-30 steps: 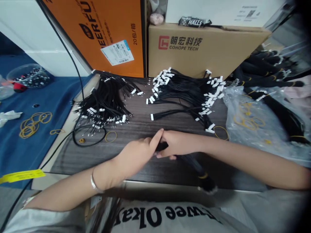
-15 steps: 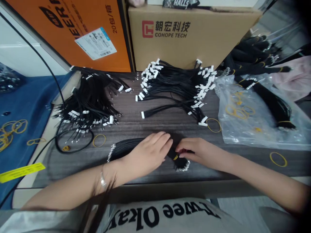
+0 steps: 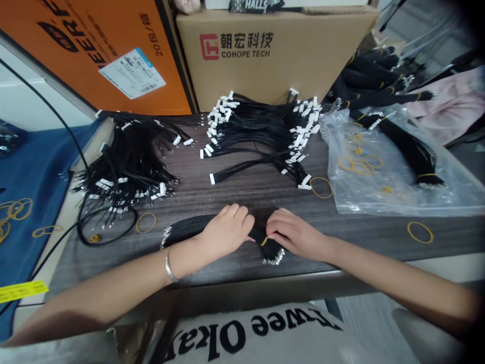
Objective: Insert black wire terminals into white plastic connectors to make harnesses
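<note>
A bundle of black wires (image 3: 188, 227) with bare metal terminals at both ends lies across the near side of the table. My left hand (image 3: 227, 230) is wrapped over its middle, thumb showing beneath the curled fingers. Around the right part of the bundle sits a yellow rubber band (image 3: 264, 241). My right hand (image 3: 293, 233) pinches at this band, its fingertips pressed together against the wires. The fanned terminals (image 3: 275, 259) stick out below my right hand. Part of the bundle is hidden under my left hand.
Behind my hands lies a pile of black cables with white connectors (image 3: 261, 124); another wire pile (image 3: 132, 156) is at left. A plastic bag (image 3: 352, 194) carries a banded bundle and loose bands. Cardboard (image 3: 303, 55) and orange boxes (image 3: 125, 30) stand behind. A black cord (image 3: 85, 156) loops at left.
The view has shifted, so most things appear further left. My left fingers have curled tighter on the bundle, and my right fingers have drawn closer together at the rubber band.
</note>
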A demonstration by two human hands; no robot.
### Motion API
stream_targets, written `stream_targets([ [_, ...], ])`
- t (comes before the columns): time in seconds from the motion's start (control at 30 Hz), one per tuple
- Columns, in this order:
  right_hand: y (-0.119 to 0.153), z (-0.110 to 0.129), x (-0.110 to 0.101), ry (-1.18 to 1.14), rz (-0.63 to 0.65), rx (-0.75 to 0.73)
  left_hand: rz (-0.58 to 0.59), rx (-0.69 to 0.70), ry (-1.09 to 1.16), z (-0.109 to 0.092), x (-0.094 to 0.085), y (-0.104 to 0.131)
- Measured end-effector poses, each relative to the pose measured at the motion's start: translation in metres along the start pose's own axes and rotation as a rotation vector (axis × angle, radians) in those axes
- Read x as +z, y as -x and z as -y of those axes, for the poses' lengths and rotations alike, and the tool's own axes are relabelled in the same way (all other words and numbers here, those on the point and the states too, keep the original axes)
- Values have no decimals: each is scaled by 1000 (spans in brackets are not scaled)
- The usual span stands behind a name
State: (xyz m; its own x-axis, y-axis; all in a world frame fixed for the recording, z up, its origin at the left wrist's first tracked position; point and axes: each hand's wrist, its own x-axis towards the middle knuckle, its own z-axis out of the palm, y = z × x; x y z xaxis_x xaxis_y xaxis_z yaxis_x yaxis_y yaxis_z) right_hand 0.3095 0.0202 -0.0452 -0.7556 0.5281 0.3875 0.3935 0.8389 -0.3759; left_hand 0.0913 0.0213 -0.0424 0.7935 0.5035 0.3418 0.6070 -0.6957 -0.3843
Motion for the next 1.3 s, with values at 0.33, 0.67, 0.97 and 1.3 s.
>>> stream_targets([
  [0.33,36,35,-36,-164,369,141,-12,-26,-26,3,-1,2],
  [0.67,89,70,7,-466,-41,384,-18,-57,-19,0,-1,-2],
  [0.97,87,69,52,-1019,-437,749,-36,-58,-22,-1,1,1],
  [1.3,114,84,50,-1135,-453,1069,-63,-81,-7,5,4,1],
])
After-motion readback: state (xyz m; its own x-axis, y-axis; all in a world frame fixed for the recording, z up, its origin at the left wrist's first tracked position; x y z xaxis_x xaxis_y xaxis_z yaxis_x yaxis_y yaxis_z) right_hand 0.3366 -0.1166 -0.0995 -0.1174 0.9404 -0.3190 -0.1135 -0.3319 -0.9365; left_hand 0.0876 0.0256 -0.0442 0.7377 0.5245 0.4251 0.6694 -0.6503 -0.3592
